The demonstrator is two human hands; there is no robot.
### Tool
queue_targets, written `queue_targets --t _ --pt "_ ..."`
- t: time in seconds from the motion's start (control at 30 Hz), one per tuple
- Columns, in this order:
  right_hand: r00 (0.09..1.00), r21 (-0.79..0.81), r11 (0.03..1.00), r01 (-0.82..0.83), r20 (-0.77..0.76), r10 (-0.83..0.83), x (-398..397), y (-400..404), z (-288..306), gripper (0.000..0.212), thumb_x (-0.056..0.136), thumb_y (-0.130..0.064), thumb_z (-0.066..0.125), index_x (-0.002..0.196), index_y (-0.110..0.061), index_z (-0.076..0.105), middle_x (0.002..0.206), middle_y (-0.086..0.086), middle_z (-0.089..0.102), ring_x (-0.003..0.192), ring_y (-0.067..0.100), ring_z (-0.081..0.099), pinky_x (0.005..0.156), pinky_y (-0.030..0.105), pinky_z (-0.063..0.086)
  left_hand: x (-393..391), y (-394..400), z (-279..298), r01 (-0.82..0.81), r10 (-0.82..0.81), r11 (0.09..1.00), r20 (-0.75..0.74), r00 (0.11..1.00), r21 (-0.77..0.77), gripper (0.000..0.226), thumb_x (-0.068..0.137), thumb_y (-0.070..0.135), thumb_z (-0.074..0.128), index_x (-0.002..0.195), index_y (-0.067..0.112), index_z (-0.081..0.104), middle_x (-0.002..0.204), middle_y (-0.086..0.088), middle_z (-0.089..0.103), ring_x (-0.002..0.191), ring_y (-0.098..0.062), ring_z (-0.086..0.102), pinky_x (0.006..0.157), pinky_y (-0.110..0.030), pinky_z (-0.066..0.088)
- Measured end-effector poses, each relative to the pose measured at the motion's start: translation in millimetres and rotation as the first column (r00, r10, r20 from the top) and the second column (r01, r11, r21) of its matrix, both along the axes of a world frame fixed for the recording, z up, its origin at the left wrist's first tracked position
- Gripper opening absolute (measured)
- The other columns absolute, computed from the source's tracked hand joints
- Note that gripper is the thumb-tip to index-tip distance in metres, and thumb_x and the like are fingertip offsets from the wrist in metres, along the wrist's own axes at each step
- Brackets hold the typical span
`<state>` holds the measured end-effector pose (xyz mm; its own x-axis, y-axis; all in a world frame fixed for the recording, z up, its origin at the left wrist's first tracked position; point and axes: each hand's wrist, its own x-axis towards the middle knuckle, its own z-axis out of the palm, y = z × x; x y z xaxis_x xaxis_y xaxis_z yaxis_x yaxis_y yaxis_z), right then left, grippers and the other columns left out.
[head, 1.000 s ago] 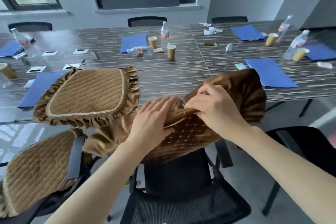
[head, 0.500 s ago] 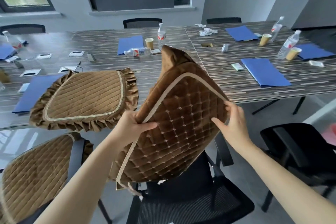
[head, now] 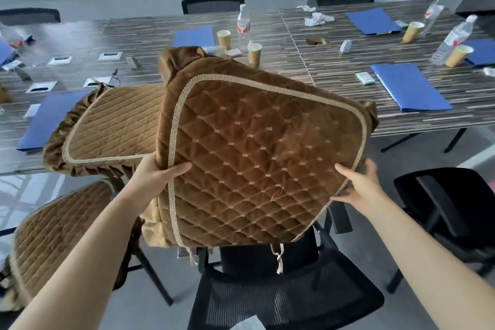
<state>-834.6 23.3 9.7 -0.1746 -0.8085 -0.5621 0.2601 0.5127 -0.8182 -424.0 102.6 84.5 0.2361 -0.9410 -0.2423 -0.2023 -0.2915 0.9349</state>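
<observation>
The long striped bench [head: 334,80] runs across the room, and the black mesh chair [head: 281,300] stands just before it. Above that chair, lifted off it and tilted with its face toward the camera, hangs the dark brown quilted cushion [head: 262,153]. Half a second ago it stood tall on one corner with its peak up. Now it is turned and spread wide, with the pale trim running round the whole face and two ties dangling from the lower edge. A second ago it lay bunched under both hands.

A lighter ruffled cushion [head: 115,126] lies flat on the bench behind it, partly hidden by its left edge.

The left grip [head: 154,174] clamps the cushion's left edge, thumb laid across the trim on the front, fingers hidden behind. The right grip [head: 359,187] has dropped to the lower right edge and pinches it there, thumb on the front.
</observation>
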Motion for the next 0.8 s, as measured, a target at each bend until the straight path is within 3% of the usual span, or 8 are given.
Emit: queue_targets --t 0.13,0.23,0.3,0.43,0.57,0.63,0.73,0.8 --pt "0.986 -0.063 0.998 0.029 -0.161 -0.039 7.9 -24.6 2.9 0.051 0.084 -0.021 0.074 0.118 -0.037 0.039 0.129 0.001 0.050 0.108 0.030 0.057 0.072 0.061 0.054 -5.8 -19.1 -42.7 -0.219 0.214 0.976 0.178 0.960 0.008 0.037 0.078 0.009 0.078 0.111 0.017 0.063 0.098 0.006 0.068 0.091 -0.012 0.064 0.079 -0.029 0.049" --pt "0.944 -0.170 0.985 -0.024 -0.328 -0.034 7.4 -40.8 -9.6 0.042 0.082 -0.029 0.075 0.110 -0.029 0.044 0.119 0.001 0.058 0.102 0.023 0.062 0.080 0.053 0.057 -12.9 -28.6 -89.5 -0.387 0.370 0.919 0.186 0.910 0.069 0.039 0.076 0.008 0.078 0.111 0.013 0.062 0.105 -0.004 0.069 0.098 -0.025 0.065 0.086 -0.040 0.052" --pt "0.898 -0.193 0.975 -0.108 -0.440 0.013 2.2 -45.6 -27.8 0.036 0.078 -0.034 0.077 0.096 -0.039 0.046 0.107 -0.001 0.061 0.100 0.024 0.063 0.087 0.054 0.054 -22.8 -27.2 -121.7 -0.471 0.448 0.871 0.169 0.878 0.138 0.044 0.076 0.009 0.079 0.117 0.009 0.061 0.110 -0.008 0.069 0.097 -0.027 0.064 0.086 -0.040 0.053" --pt "0.874 -0.140 0.977 -0.160 -0.480 0.074 -17.8 -42.9 -82.0 0.038 0.080 -0.024 0.077 0.086 -0.047 0.047 0.102 0.003 0.064 0.099 0.031 0.065 0.090 0.058 0.052 -55.0 -21.5 -181.2 -0.511 0.485 0.833 0.162 0.859 0.212 0.042 0.083 0.009 0.073 0.122 0.009 0.056 0.108 -0.005 0.064 0.094 -0.024 0.058 0.080 -0.035 0.044" --pt "0.839 -0.050 0.986 -0.159 -0.533 0.109 -28.4 -30.8 -127.8 0.029 0.086 -0.021 0.072 0.103 -0.032 0.052 0.107 0.005 0.065 0.102 0.027 0.064 0.095 0.053 0.051 -84.1 -2.3 -243.3 -0.545 0.532 0.746 0.151 0.833 0.383 0.030 0.087 0.010 0.068 0.114 0.015 0.055 0.101 -0.003 0.063 0.098 -0.030 0.060 0.080 -0.039 0.046" --pt "0.795 0.017 0.981 -0.193 -0.584 0.166 -31.7 -25.0 -150.2 0.029 0.089 -0.021 0.067 0.114 -0.019 0.052 0.109 0.004 0.066 0.105 0.025 0.063 0.096 0.047 0.049 -90.0 3.0 -271.7 -0.549 0.538 0.709 0.164 0.827 0.444 0.037 0.087 0.016 0.062 0.123 0.014 0.056 0.112 -0.011 0.065 0.105 -0.035 0.060 0.088 -0.044 0.048" --pt "0.700 0.080 0.958 -0.275 -0.666 0.256 -31.4 -24.1 -180.1 0.036 0.091 -0.030 0.062 0.124 -0.021 0.050 0.119 0.004 0.063 0.111 0.024 0.059 0.098 0.048 0.047 -91.6 3.6 -304.7 -0.551 0.524 0.669 0.209 0.826 0.500 0.049 0.089 0.015 0.056 0.137 0.017 0.049 0.119 -0.009 0.062 0.109 -0.036 0.057 0.091 -0.044 0.046" --pt "0.598 0.096 0.937 -0.335 -0.747 0.290 -26.9 -30.7 -196.9 0.031 0.093 -0.030 0.059 0.121 -0.021 0.050 0.112 0.004 0.058 0.105 0.024 0.056 0.092 0.043 0.047 -91.8 3.1 -326.4 -0.534 0.497 0.655 0.229 0.837 0.534 0.054 0.088 0.009 0.059 0.140 0.015 0.046 0.117 -0.008 0.060 0.115 -0.039 0.055 0.091 -0.042 0.045"
